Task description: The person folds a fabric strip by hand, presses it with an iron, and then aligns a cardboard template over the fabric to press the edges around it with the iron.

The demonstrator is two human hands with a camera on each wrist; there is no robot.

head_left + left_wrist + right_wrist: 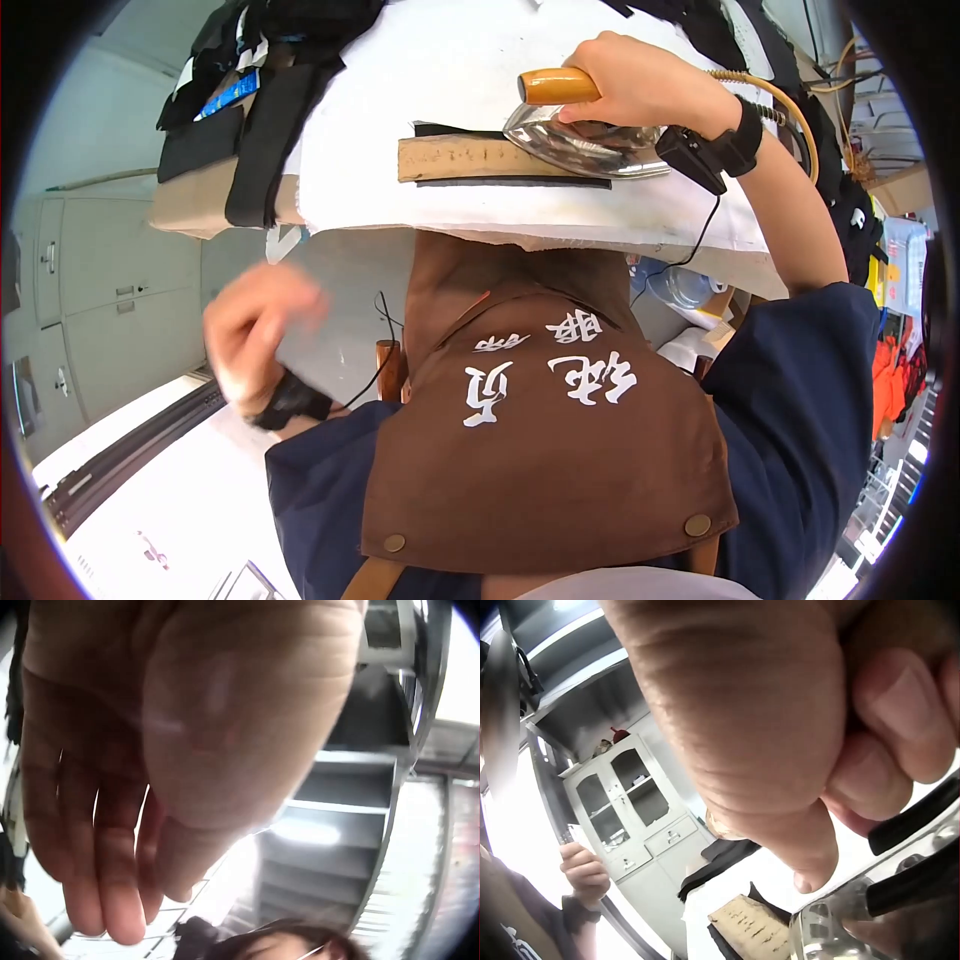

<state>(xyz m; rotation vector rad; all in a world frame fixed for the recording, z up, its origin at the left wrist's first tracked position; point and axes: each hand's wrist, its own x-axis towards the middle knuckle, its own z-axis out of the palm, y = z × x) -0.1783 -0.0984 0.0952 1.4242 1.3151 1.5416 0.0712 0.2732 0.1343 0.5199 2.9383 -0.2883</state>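
Observation:
My right hand [645, 85] grips the wooden handle [555, 86] of a shiny metal iron [590, 145], fingers curled round it. The iron's pointed tip overlaps the right end of a tan, flat strip with dark marks [465, 160]. That strip lies on a piece of black cloth [510, 183], whose edges show along both its long sides. In the right wrist view the strip [750, 930] lies just past the iron's front. My left hand [258, 325], blurred in the head view, is in the air off the table's left front corner. It holds nothing; its fingers hang loosely bent.
A white cloth covers the table [370, 205]. Black cloth pieces [275, 130] lie along its left side, and more dark cloth [705, 35] is at the back right. The iron's cord [800, 120] loops off to the right. A grey cabinet [125, 260] stands at the left.

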